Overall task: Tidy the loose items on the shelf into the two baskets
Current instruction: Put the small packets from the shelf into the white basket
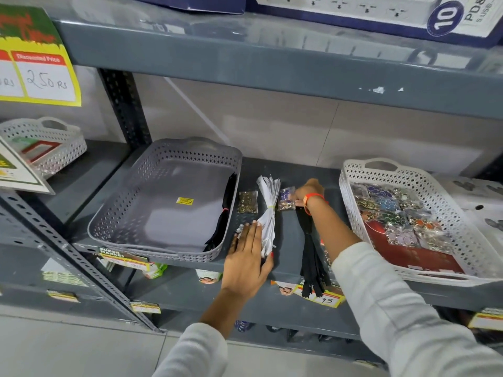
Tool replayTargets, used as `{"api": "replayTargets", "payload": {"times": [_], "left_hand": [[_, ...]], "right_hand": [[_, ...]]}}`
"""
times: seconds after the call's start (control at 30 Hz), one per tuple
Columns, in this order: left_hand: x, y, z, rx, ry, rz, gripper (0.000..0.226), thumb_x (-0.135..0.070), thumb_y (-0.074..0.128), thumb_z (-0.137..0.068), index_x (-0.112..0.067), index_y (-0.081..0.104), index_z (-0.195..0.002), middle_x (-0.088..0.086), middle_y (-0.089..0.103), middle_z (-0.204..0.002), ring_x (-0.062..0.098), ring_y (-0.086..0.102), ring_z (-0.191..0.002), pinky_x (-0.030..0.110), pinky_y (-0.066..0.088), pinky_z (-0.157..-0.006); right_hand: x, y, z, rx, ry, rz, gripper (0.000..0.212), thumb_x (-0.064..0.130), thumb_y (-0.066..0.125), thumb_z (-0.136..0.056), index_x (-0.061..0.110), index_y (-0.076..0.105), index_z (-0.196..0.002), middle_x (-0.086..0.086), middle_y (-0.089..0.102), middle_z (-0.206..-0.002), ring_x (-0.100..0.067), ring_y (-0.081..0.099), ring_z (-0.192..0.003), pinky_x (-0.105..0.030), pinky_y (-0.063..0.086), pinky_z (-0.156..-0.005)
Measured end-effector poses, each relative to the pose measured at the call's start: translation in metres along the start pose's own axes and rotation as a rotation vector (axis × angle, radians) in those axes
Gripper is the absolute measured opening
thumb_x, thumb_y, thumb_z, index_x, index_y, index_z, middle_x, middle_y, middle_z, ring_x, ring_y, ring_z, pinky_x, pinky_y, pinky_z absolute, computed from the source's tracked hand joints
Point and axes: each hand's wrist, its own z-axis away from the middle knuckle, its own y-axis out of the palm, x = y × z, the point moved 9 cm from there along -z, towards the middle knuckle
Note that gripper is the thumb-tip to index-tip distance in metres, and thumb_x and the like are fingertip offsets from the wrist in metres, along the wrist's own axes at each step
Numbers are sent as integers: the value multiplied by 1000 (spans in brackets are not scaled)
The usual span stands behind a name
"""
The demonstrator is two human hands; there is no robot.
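A grey perforated basket (130, 213) sits on the left of the shelf with a black zipper bundle (224, 213) along its right wall. A white basket (351, 191) on the right holds several packets of trinkets. Between them lie a white zipper bundle (269, 202), a small packet of brass bits (248, 201), two packets of beads (286, 198) and a black zipper bundle (313, 257). My left hand (249, 257) lies flat on the lower end of the white bundle, thumb curled under it. My right hand (310, 191) pinches the bead packets at the back.
The grey shelf (288, 270) has price labels along its front edge. The shelf above (272, 61) hangs low over the baskets. Another white basket (54, 142) stands on the neighbouring shelf at left, behind a steel upright (125, 104).
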Motion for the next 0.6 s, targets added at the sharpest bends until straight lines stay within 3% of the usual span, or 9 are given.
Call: {"api": "replayTargets", "payload": {"times": [0.1, 0.17, 0.27, 0.4, 0.6], "left_hand": [[0, 0, 0, -2, 4, 3, 65, -45, 31, -90, -3, 35, -139, 11, 46, -142, 24, 43, -131, 39, 36, -106], [-2, -1, 0, -10, 11, 5, 65, -44, 32, -90, -2, 36, -139, 12, 46, -142, 24, 43, -131, 40, 37, -105], [-2, -2, 1, -15, 13, 4, 64, -43, 32, -90, -2, 36, -138, 13, 47, -141, 25, 44, -130, 41, 39, -104], [-3, -4, 2, -18, 14, 0, 64, -43, 33, -89, -1, 37, -138, 13, 48, -140, 25, 45, -130, 41, 40, -103], [-3, -6, 2, -16, 9, -13, 64, -44, 30, -90, -2, 37, -138, 13, 48, -140, 25, 46, -129, 40, 39, -103]], "right_hand": [[10, -19, -3, 32, 5, -66, 23, -3, 61, -85, -7, 63, -108, -26, 65, -121, -32, 68, -105, -34, 58, -87], [24, -36, -2, 59, -46, -36, 29, 0, 61, -88, -10, 61, -115, -26, 63, -124, -33, 64, -114, -24, 60, -79], [42, -73, 1, -78, -171, 275, 31, 1, 71, -79, -9, 65, -108, -23, 69, -113, -33, 67, -106, -29, 55, -84], [26, -73, 8, -7, -234, 667, 25, -5, 63, -78, -3, 66, -103, -22, 70, -111, -34, 68, -100, -40, 55, -93], [1, -51, 20, -22, -352, 923, 35, -13, 44, -83, 1, 63, -110, -26, 62, -109, -35, 62, -104, -41, 49, -90]]}}
